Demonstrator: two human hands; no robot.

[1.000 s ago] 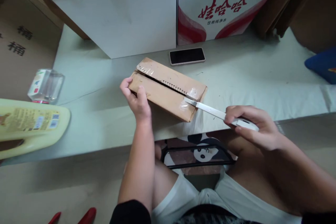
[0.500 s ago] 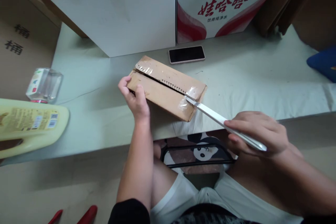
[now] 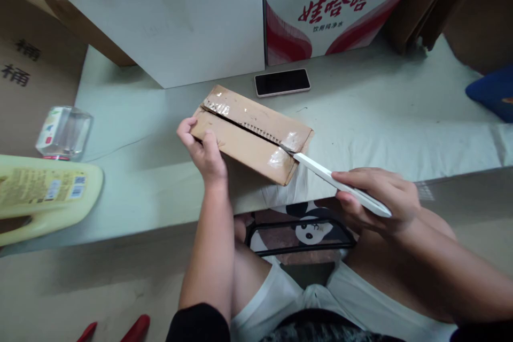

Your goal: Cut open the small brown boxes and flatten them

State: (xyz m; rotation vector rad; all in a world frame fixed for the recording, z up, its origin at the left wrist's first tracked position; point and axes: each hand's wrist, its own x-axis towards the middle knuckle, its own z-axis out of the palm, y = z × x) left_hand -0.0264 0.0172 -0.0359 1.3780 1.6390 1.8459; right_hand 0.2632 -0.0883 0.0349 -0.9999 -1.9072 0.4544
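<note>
A small brown cardboard box (image 3: 240,141) lies at a slant near the table's front edge, clear tape over both ends of its top seam. The seam gapes as a dark slit along most of its length. My left hand (image 3: 204,152) grips the box's left end, thumb on top and fingers round the far corner. In my right hand (image 3: 380,197) is a white-handled utility knife (image 3: 320,171), held by its handle. Its blade tip sits in the seam at the taped right end; how deep it goes is hidden.
Behind the box lies a phone (image 3: 282,82), backed by a white box (image 3: 172,26) and a red-and-white carton (image 3: 328,16). At left are a clear bottle (image 3: 72,131) and a yellow jug (image 3: 52,197). A blue object (image 3: 492,97) sits at the right edge.
My right hand has pushed the knife left and slightly up, and its blade has gone further into the seam at the taped end. The left hand keeps its hold on the box.
</note>
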